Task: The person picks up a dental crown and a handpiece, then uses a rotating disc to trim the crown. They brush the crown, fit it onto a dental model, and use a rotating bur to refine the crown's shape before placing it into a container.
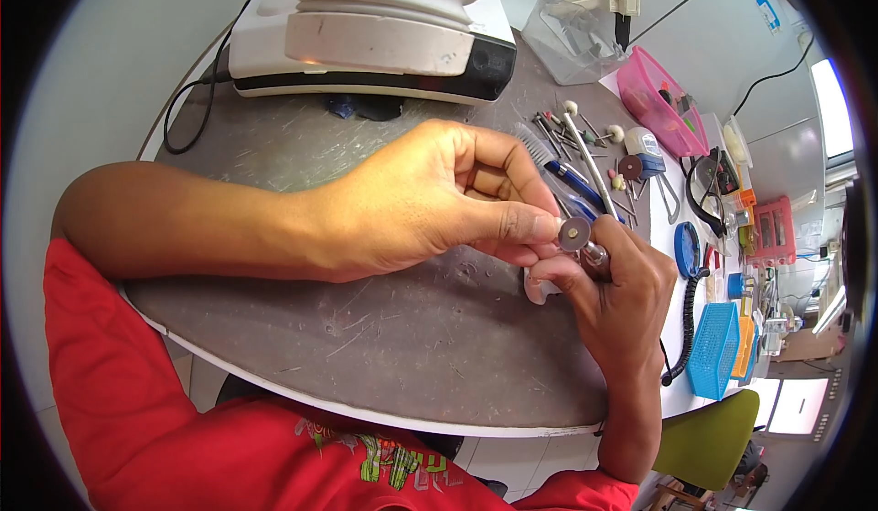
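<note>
My right hand [629, 296] is closed round a slim metal rotary handpiece [596, 256], with a small grey-brown disc [574, 233] mounted at its tip. Facing it, my left hand [439, 191] pinches with thumb and fingertips right beside the disc; what it holds is mostly hidden, and I cannot tell its kind. A pale pinkish curved piece [538, 289] shows just under the meeting fingertips. Both hands are close together above the grey worktop [412, 337].
A white machine with a ribbed hose [380, 40] stands at the back. Behind my hands lie loose rotary bits [553, 131] and a blue-handled brush [572, 180]. A pink basket [658, 104], blue basket [713, 351] and black coiled cord [688, 323] are on the right.
</note>
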Demonstrator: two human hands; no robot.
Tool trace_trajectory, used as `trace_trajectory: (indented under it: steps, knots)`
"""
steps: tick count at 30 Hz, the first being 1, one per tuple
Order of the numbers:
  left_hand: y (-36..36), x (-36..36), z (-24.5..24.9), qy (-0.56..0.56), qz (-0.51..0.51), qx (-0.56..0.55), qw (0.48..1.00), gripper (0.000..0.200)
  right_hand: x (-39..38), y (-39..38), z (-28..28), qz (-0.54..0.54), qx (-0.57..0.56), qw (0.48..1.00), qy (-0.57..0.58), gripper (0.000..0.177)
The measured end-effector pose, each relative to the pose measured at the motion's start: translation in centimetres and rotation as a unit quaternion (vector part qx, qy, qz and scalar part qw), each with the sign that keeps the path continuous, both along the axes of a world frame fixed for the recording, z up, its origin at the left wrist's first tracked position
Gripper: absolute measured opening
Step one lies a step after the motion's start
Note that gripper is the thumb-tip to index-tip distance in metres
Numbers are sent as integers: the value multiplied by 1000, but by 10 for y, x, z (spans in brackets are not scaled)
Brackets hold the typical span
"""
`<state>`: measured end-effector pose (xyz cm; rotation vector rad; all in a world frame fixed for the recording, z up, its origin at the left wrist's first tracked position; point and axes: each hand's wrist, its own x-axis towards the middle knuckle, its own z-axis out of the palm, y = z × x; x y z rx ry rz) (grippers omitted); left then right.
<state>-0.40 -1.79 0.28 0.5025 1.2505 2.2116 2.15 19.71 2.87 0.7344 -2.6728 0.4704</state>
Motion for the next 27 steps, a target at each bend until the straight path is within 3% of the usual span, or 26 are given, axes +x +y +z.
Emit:
trace_trajectory:
  steps: [27]
  knots:
    - [0,0,1,2,-18,6,1000,19,0,0,3,-7,17,1000,-4,54]
